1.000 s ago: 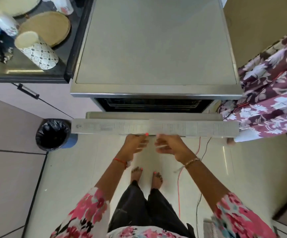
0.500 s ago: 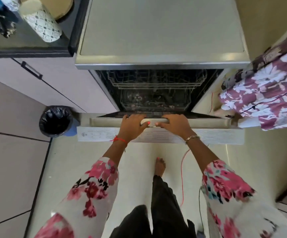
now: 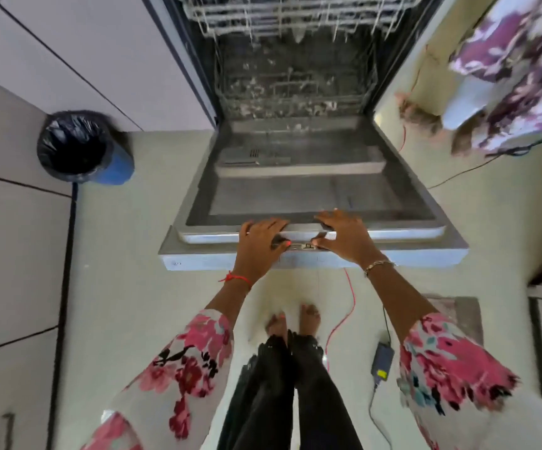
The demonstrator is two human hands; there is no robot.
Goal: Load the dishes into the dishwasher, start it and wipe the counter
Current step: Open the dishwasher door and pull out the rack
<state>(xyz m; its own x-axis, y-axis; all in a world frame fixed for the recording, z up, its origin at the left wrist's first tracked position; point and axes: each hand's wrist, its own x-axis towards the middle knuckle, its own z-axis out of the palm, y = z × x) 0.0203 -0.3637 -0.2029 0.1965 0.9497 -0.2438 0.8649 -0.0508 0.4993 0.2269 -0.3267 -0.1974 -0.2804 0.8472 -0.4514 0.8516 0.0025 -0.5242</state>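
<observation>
The upper rack [image 3: 295, 14] ran off the top edge, so only its lower wires showed. Deeper in, the lower rack [image 3: 295, 89] was a smeared blur, and whether anything lay in it could not be told. At the right, a second person [image 3: 516, 69] in floral cloth was blurred and cut by the frame edge. Print on the front strip of the door [image 3: 295, 196] was too small to read. The left hand [image 3: 261, 243] and right hand [image 3: 344, 237] hid parts of the door's lip. The red cable [image 3: 344, 313] went out of sight under the door. The sleeves [image 3: 178, 368] ran off the bottom edge. The mat [image 3: 461, 313] lay partly behind the right arm. The yellow label on the adapter [image 3: 382, 358] was unreadable.
</observation>
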